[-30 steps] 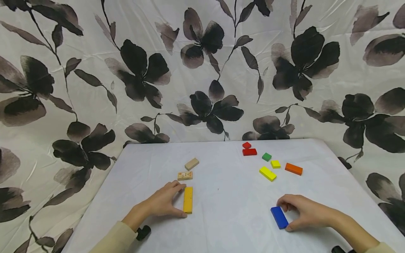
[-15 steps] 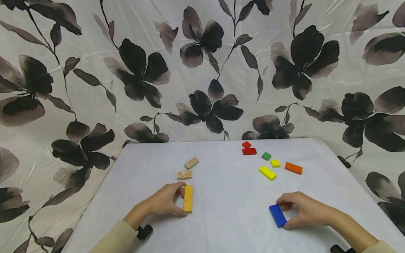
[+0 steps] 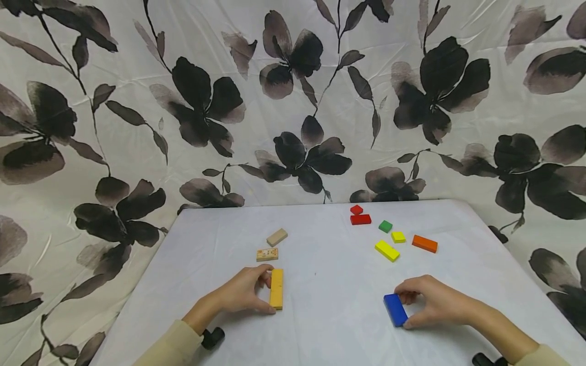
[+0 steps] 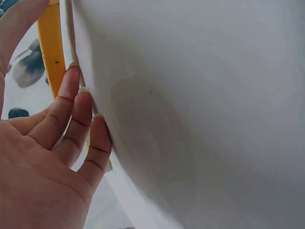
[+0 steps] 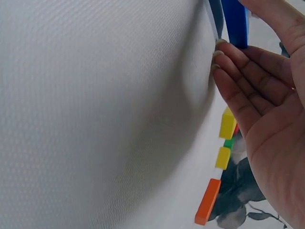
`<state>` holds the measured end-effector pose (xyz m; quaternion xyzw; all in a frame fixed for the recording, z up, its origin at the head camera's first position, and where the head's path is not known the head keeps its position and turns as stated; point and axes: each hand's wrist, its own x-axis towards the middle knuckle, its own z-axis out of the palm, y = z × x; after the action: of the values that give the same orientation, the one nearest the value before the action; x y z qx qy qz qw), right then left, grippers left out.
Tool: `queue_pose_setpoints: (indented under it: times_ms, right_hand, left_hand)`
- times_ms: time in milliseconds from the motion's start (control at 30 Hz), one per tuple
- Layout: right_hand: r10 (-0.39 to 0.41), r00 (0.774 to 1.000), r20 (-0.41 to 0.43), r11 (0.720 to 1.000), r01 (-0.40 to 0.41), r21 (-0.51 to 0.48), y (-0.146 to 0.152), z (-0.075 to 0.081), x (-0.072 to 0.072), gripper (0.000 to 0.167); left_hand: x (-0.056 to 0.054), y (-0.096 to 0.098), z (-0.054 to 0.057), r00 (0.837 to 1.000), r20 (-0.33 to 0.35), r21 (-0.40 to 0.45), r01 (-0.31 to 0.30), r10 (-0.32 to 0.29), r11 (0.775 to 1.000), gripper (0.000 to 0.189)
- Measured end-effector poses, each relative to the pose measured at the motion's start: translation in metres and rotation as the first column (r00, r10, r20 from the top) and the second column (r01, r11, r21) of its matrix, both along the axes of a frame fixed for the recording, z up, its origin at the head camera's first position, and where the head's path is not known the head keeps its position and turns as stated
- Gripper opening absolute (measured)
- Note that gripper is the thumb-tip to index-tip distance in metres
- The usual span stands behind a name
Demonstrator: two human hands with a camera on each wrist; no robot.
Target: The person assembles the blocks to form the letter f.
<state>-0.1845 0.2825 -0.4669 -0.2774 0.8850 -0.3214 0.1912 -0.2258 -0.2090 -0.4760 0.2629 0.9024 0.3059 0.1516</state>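
A long amber-yellow block (image 3: pixel 276 290) stands left of the middle of the white table. My left hand (image 3: pixel 238 291) holds it by its two ends, thumb at the near end and fingers at the far end. Part of the amber block (image 4: pixel 50 47) shows beside the fingers in the left wrist view. On the right side, a blue block (image 3: pixel 396 310) is pinched by my right hand (image 3: pixel 439 301), again between thumb and fingers at its ends. The right wrist view shows the blue block (image 5: pixel 235 21) at the top, above the fingertips (image 5: pixel 224 52).
Two pale wooden blocks lie beyond my left hand, one printed (image 3: pixel 267 254) and one plain (image 3: pixel 276 237). Toward the back right are an orange block (image 3: pixel 425 243), a long yellow block (image 3: pixel 387 250), a small yellow one (image 3: pixel 398 237), a green one (image 3: pixel 385 226) and two red ones (image 3: pixel 360 219).
The amber block has shifted slightly right with my left hand. My right hand has carried the blue block a little to the left and away from me.
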Motion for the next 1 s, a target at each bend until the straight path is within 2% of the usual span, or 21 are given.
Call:
queue_pose_setpoints:
  times_ms: [200,433,667,1000]
  right_hand:
    - [0.021,1.0,-0.012,0.999,-0.022,-0.026,-0.009,0.0,0.002,0.059]
    - [0.052,0.996,-0.078,0.998,-0.055,-0.044,-0.018,0.001,0.003,0.059]
    - [0.042,0.999,-0.011,0.999,-0.042,-0.026,-0.033,0.001,0.004,0.056]
    - [0.075,0.996,-0.039,0.997,-0.076,-0.024,-0.054,0.006,0.006,0.057]
  left_hand:
    - [0.002,0.006,0.0,1.0,0.013,0.013,0.017,-0.017,1.0,0.094]
    - [0.003,0.015,0.001,0.999,0.015,0.036,0.039,-0.04,0.999,0.093]
    - [0.004,0.025,0.001,0.997,-0.001,0.024,0.071,-0.071,0.997,0.093]
    - [0.006,0.044,0.004,0.996,-0.075,-0.015,0.042,-0.043,0.999,0.097]
